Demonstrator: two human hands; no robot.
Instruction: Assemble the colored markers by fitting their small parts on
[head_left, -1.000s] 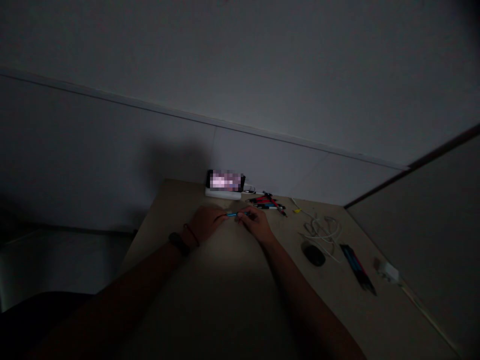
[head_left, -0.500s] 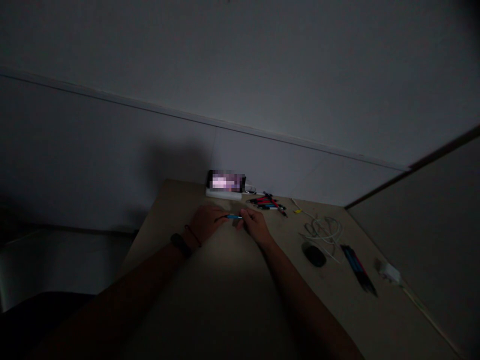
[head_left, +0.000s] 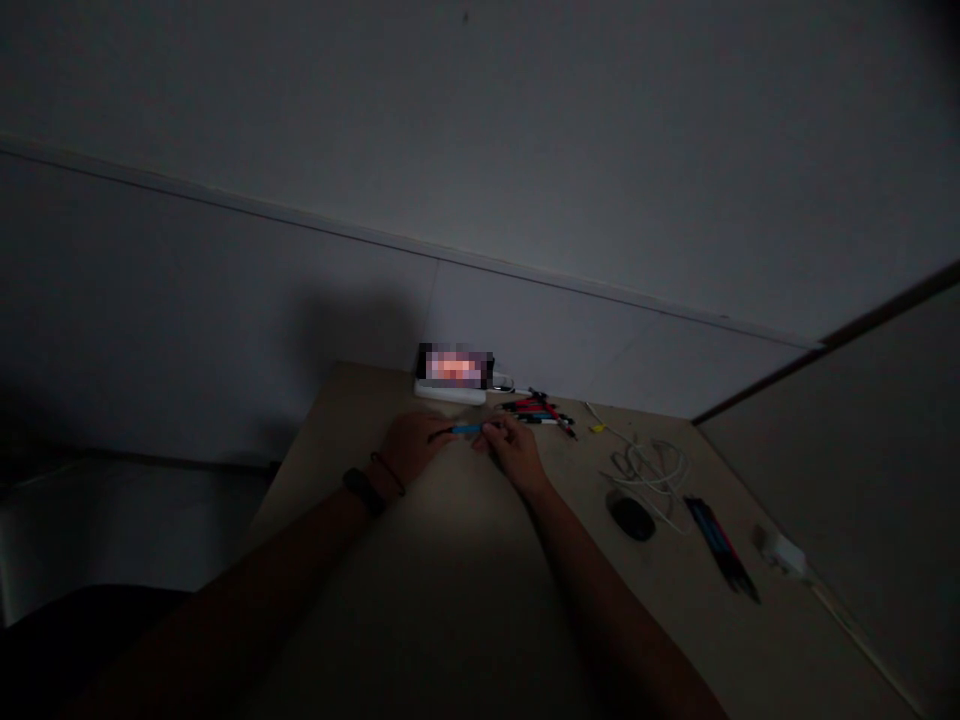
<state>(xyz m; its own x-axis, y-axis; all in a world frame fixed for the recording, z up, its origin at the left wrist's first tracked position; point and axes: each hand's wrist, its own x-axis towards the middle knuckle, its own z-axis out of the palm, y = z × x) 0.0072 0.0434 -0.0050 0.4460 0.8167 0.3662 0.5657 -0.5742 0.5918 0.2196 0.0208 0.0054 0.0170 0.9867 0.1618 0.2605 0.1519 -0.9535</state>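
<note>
Between my hands, just above the desk, lies a blue pen, roughly level. My left hand is closed on its left end, with a dark piece showing at the fingertips. The fingers of my right hand pinch the pen's right end and hide most of it. Close beyond my right hand is a loose pile of pens in red, black, blue and white. The dim light leaves the finer pen parts unclear.
A lit phone, its screen blurred, leans on a white stand by the wall. To the right are a coiled white cable, a dark mouse, a row of pens and a white plug.
The right fingers have closed against the pen's blue part, covering the pale tip that showed between them and it. My left hand keeps its hold. The view has shifted slightly.
</note>
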